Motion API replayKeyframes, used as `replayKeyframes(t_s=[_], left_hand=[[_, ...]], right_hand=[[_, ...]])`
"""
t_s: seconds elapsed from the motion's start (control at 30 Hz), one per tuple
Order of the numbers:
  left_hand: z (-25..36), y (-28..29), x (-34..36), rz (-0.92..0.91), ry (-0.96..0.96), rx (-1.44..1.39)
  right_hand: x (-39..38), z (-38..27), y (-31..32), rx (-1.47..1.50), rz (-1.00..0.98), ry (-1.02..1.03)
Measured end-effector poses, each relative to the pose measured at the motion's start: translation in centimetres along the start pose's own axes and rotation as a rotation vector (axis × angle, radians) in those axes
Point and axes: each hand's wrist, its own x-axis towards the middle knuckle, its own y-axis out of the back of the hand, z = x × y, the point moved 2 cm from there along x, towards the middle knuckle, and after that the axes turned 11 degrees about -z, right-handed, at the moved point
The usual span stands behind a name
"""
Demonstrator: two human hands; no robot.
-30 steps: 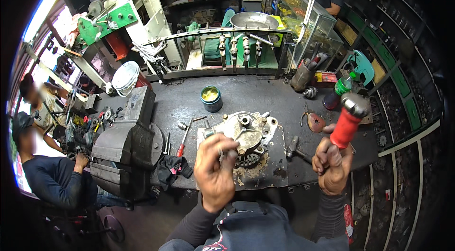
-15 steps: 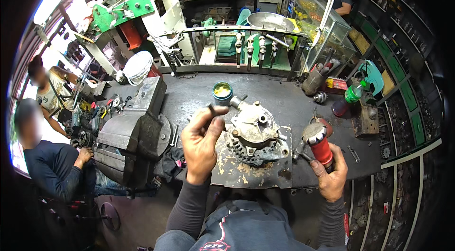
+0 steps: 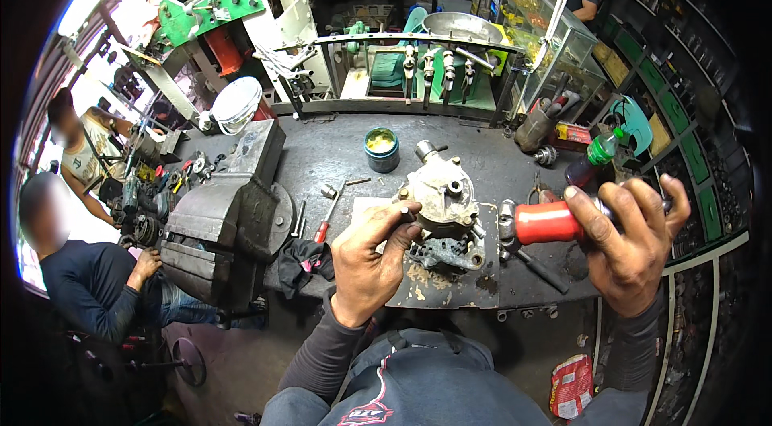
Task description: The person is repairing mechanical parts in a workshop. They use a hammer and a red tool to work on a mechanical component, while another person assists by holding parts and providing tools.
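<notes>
An alternator-like machine part (image 3: 438, 194) with a pale metal housing stands on a worn plate (image 3: 426, 289) on the bench. At its near left, my left hand (image 3: 371, 261) pinches a small dark metal bolt-like piece (image 3: 408, 215) between thumb and fingers. My right hand (image 3: 631, 241) grips a red cylindrical power tool (image 3: 548, 222) held level to the right of the part. Its metal head points left at the housing, with a gap between them; some of my right fingers are lifted. Beneath the tool lies a dark-handled hammer-like tool (image 3: 545, 272).
Behind the part stands an open jar of yellowish grease (image 3: 382, 154). A bench vise (image 3: 213, 221), a red screwdriver (image 3: 323, 227) and a dark cloth (image 3: 304, 267) lie leftward. A green-capped bottle (image 3: 599, 154) stands at right. Two people work at far left; another stands at back right.
My right hand has moved right and up, turning the red tool from upright to level. My left hand has come nearer to the housing with the small piece.
</notes>
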Motion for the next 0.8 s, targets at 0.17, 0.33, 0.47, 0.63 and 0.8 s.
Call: replayKeyframes(t_s=[0.17,0.33,0.47,0.63,0.8], left_hand=[[0.4,-0.3,0.0,-0.036,-0.019,0.014],[0.5,-0.1,0.3,-0.068,-0.059,0.066],[0.4,-0.1,0.2,-0.077,-0.101,0.092],[0.2,-0.6,-0.2,-0.006,-0.094,0.087],[-0.2,-0.9,-0.5,0.023,-0.095,0.075]], right_hand=[[2.9,0.1,2.0,-0.017,0.017,0.049],[5.4,0.8,3.3,-0.012,-0.019,0.189],[6.7,0.3,3.0,0.007,-0.069,0.245],[9.5,-0.7,5.1,-0.075,0.032,0.426],[12.8,-1.2,9.2,-0.064,0.05,0.433]])
